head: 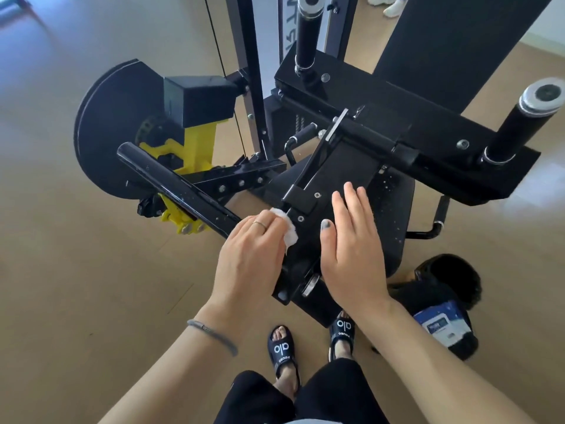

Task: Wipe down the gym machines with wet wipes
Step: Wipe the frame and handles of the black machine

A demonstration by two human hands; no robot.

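Pressing soft, limp crumpled white wet wipe (287, 229) under curled left hand (250, 255) onto black steel machine frame (308, 209); right hand (351, 243) flat, empty.

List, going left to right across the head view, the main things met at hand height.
Black round disc → yellow bracket → left hand holding the white wipe → right hand → wipes packet.

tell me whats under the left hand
A white wet wipe pokes out past the left hand, pressed against the black machine frame. How much wipe lies beneath the palm is hidden.
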